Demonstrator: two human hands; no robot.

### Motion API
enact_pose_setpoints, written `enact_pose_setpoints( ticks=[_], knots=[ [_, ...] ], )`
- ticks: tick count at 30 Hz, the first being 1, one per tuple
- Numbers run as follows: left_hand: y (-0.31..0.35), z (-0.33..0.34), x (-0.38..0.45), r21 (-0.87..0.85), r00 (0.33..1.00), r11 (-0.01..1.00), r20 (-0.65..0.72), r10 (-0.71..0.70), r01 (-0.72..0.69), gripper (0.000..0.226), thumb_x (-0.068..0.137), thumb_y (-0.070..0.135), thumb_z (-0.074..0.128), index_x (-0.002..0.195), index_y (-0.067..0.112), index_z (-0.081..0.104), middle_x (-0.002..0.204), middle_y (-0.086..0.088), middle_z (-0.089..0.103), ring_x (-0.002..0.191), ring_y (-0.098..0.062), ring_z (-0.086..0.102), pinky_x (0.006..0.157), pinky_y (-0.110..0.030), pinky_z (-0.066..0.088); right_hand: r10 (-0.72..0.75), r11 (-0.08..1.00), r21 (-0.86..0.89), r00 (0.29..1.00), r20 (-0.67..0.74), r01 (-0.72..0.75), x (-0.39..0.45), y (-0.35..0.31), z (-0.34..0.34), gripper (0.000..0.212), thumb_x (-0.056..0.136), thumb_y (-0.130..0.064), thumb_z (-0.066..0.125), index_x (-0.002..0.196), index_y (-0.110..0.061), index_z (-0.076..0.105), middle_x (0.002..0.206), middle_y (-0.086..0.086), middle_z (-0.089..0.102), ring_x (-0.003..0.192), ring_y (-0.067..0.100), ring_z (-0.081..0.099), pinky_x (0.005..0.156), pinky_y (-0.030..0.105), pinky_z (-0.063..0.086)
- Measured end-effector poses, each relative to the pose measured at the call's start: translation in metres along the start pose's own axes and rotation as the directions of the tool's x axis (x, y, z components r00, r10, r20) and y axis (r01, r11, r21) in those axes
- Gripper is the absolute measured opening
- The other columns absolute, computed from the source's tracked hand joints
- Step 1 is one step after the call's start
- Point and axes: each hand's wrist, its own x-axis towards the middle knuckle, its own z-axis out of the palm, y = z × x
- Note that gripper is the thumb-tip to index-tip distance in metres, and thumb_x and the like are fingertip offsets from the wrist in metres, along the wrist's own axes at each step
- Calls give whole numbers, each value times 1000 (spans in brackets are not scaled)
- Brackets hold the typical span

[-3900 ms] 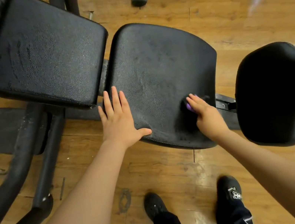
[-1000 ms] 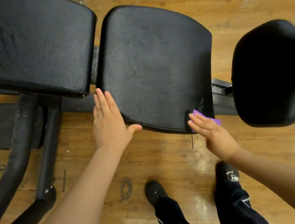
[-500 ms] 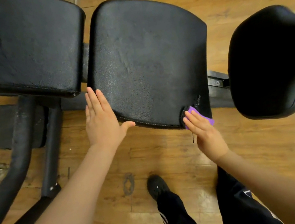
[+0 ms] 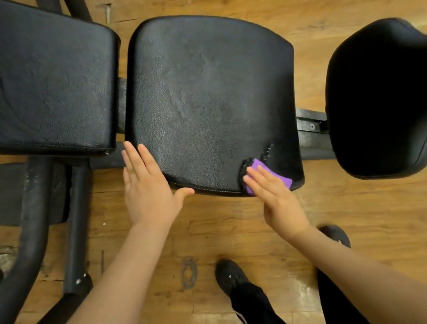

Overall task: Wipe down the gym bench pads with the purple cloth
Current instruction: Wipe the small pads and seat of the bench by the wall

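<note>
A person stands over a gym bench, seen from above. The middle pad [image 4: 207, 100] is black, grained like pebbled leather, roughly square with rounded corners and pale stitching along its near edge. The right hand [image 4: 277, 196] lies flat with straight fingers, pressing a small purple cloth [image 4: 265, 171] against the pad's near right corner; the grip is spread, not pinching. The cloth is a smooth folded strip whose long axis runs diagonally, from upper left on the pad down to the right at its edge, and part of it is hidden under the fingers. The left hand [image 4: 146, 190] rests open on the pad's near left corner, fingers straight and together pointing away from the person, thumb spread out along the front edge. To the left sits a larger back pad [image 4: 23, 80] in the same creased black material, with a narrow gap between the two. To the right, apart, is a rounded black seat [image 4: 387, 93]. Dark metal frame tubes [image 4: 33, 226] slant below. The floor [image 4: 385, 218] is glossy wooden planks, with two black shoes [image 4: 230, 275] on it.
</note>
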Motion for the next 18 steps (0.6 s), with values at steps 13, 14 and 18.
enact_pose_setpoints(
  ticks=[13,14,18],
  knots=[
    [1,-6,1,49,996,999,88,-1,-3,126,76,69,56,144,-5,-20,152,-27,-23,145,-35,-12,117,-39,-3,377,925,71,925,-56,-373,78,-57,-3,65,71,20,45,132,-1,47,144,13,39,137,29,31,112,30,19],
    [2,-7,1,37,996,999,87,-2,-1,126,76,67,58,144,-5,-19,152,-27,-23,145,-35,-12,117,-39,-3,256,964,82,967,-11,-254,94,-70,0,62,70,18,45,129,0,51,140,15,44,134,32,36,111,36,25],
    [2,-12,1,2,995,1000,101,-5,5,126,75,65,61,145,-5,-16,152,-25,-23,145,-35,-13,117,-38,-4,-128,988,101,985,115,117,155,-112,12,47,81,-6,33,119,3,59,129,19,55,121,39,49,101,46,38]
  ],
)
